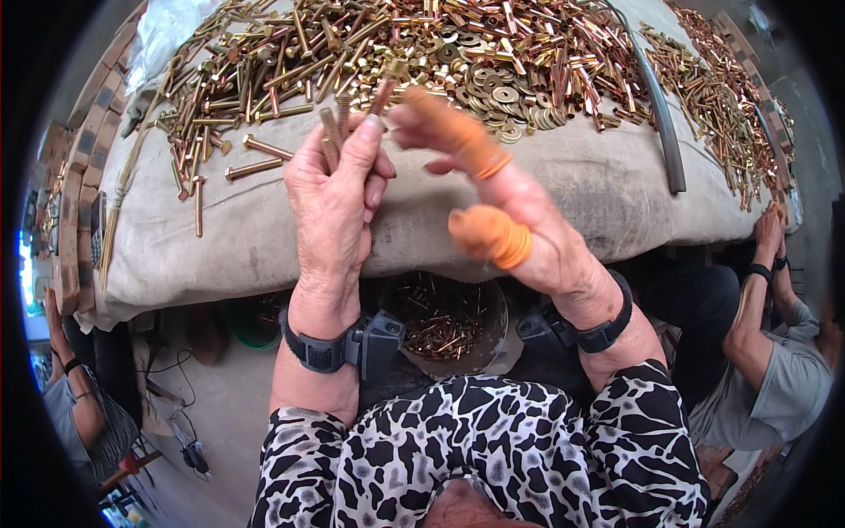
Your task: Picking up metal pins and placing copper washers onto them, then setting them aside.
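My left hand is closed around several brassy bolts, their shanks poking up between thumb and fingers. One reddish bolt stands tilted at the thumb tip, with a gold hexagonal piece at its upper end. Just to its right is my right hand, slightly blurred, thumb and forefinger spread apart and nothing visible between them. Orange rubber covers sleeve that thumb and forefinger. Beyond my hands lies a heap of loose bolts, with flat washers and small nuts toward its middle.
Grey cloth covers the table. A dark hose separates the heap from more fasteners at right. Below the table edge, a tub holds bolts. Other people's arms show at both sides. Clear plastic lies far left.
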Available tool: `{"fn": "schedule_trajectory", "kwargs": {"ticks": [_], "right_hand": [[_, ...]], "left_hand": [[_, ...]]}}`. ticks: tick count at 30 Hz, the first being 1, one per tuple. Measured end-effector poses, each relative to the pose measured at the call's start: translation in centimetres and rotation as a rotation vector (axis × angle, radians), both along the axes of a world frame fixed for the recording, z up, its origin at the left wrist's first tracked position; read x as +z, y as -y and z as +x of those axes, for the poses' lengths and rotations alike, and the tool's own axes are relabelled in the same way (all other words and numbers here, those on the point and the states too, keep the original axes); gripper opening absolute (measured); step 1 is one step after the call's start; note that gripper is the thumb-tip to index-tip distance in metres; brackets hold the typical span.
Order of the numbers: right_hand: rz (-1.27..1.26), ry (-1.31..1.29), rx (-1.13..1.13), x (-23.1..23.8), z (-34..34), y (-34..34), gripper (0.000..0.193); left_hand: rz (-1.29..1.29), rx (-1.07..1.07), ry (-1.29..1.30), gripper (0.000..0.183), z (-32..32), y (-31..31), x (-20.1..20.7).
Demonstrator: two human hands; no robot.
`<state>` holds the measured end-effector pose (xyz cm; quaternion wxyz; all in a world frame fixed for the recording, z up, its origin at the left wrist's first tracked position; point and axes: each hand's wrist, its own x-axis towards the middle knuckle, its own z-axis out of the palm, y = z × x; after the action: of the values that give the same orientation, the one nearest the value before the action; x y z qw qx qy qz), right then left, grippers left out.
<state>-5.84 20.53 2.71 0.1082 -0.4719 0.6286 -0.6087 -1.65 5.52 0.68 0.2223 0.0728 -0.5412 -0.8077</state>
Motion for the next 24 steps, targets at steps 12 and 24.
{"fn": "schedule_trajectory", "kwargs": {"ticks": [12,24], "right_hand": [[0.307,0.078,-0.413,0.7,-2.6,-2.4,0.018],[0.138,0.225,-0.438,-0.2,-2.7,-2.0,0.015]], "left_hand": [[-0.385,-0.261,0.201,0.017,0.9,-1.0,0.7],[-0.412,-0.295,0.229,0.018,1.0,-0.9,0.6]]}}
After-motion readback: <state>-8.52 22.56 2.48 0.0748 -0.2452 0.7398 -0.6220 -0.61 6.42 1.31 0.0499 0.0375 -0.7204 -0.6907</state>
